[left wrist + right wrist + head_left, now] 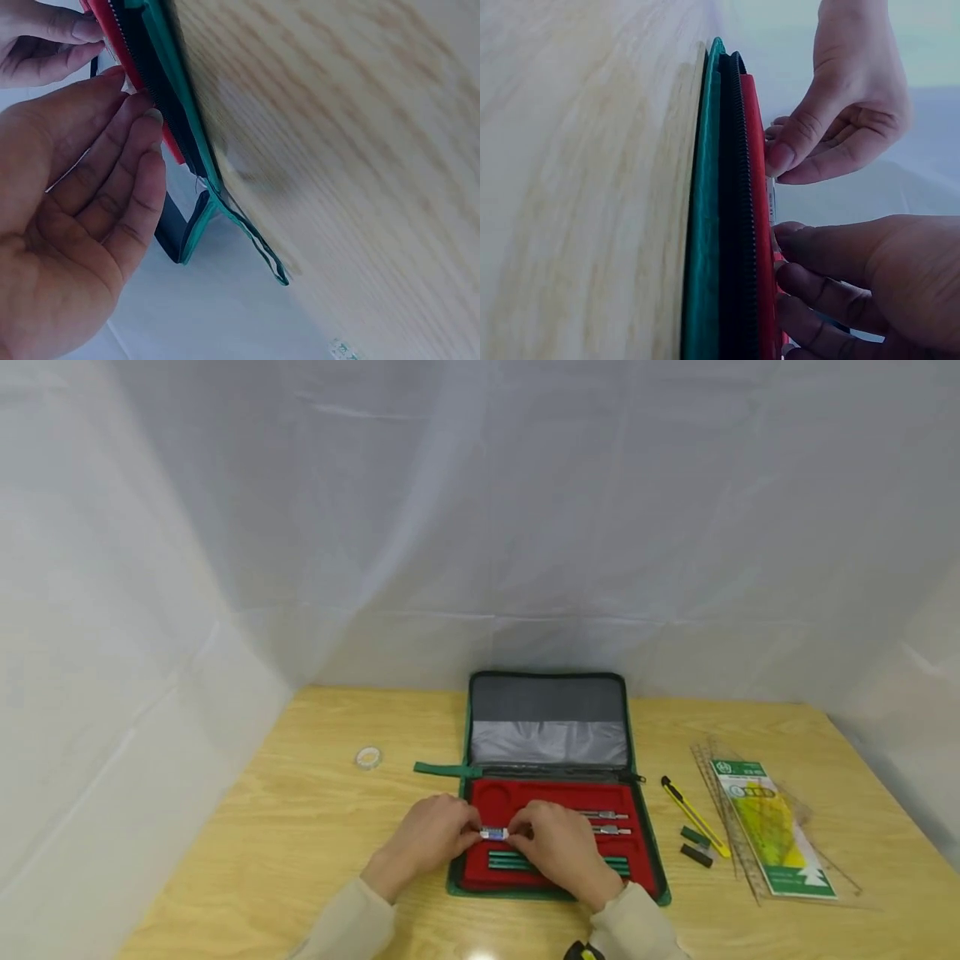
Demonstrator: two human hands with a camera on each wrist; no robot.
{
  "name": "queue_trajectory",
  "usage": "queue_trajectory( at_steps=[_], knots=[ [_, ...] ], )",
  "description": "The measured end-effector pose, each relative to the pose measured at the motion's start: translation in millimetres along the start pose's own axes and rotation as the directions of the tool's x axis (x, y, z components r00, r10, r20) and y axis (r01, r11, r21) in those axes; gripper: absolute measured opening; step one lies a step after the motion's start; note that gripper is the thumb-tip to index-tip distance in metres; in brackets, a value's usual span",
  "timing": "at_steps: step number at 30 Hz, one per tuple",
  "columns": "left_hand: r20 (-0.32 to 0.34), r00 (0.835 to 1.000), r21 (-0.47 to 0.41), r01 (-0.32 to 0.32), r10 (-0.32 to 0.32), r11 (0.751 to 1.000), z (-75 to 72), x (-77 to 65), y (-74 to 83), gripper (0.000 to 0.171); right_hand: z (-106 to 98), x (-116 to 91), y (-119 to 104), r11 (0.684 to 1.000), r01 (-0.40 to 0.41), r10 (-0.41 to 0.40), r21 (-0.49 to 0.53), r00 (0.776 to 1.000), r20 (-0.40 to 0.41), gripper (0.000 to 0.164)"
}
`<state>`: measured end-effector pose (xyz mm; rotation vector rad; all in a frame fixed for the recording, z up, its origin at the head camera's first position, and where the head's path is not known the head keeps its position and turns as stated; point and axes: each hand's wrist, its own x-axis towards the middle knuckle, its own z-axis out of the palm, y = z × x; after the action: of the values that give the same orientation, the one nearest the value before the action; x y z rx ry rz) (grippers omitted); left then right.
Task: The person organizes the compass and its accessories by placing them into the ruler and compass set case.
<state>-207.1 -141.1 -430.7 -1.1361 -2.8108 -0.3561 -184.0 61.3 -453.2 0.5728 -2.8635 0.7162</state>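
A small white-and-blue labelled block [493,833] lies across the red tray [480,868] of an unzipped green drafting-set case [455,888]. My left hand [435,833] pinches its left end between thumb and fingers. At the other end my right hand [558,843] pinches it the same way. Both sets of fingertips sit right at the red insert in the wrist views. Under and beside my right hand lie two metal compasses [611,831] and several green pencils [506,860], partly hidden by it.
The case lid [551,700] stands raised behind, its green strap [442,769] out to the left. A tape roll [368,757] lies farther left. On the right are a yellow cutter [697,818], small dark blocks [696,855], and clear rulers with a green-and-white packet [772,827].
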Motion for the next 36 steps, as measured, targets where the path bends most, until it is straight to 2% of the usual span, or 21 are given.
queue_trajectory(
  at_steps=[8,13,15,20,25,30,36],
  knots=[
    [0.005,1.0,0.003,-0.007,0.007,1.0,-0.7,0.7,-0.6,0.005,0.4,0.7,-1.5,1.0,-0.023,0.023,-0.001,1.0,0.01,0.008],
    [0.083,0.996,-0.068,0.045,-0.039,0.997,-5.2,-1.4,-0.8,0.004,-5.2,-1.4,2.9,0.997,0.039,-0.044,0.069,0.996,0.081,0.008],
    [0.095,0.994,-0.088,0.063,-0.055,0.994,-6.8,-3.0,-1.1,0.005,-7.1,-3.5,5.6,0.994,0.068,-0.076,0.089,0.993,0.093,0.009],
    [0.02,0.997,-0.043,0.072,-0.071,0.996,-7.7,-7.9,-1.7,0.014,-8.5,-9.3,11.1,0.993,0.084,-0.087,0.082,0.996,0.027,0.016],
    [-0.058,0.989,-0.003,0.137,-0.137,0.991,-10.2,-12.4,-5.8,0.03,-9.4,-9.9,13.8,0.996,0.077,-0.074,0.053,0.996,-0.048,0.032],
    [-0.102,0.978,0.019,0.184,-0.182,0.983,-14.4,-20.6,-16.6,0.043,-9.9,-6.6,14.9,0.997,0.06,-0.061,0.043,0.998,0.028,0.048],
    [-0.124,0.961,0.05,0.254,-0.246,0.966,-18.8,-33.5,-33.0,0.048,-8.4,1.2,11.6,0.996,0.079,-0.083,0.042,0.991,0.107,0.054]
  ],
)
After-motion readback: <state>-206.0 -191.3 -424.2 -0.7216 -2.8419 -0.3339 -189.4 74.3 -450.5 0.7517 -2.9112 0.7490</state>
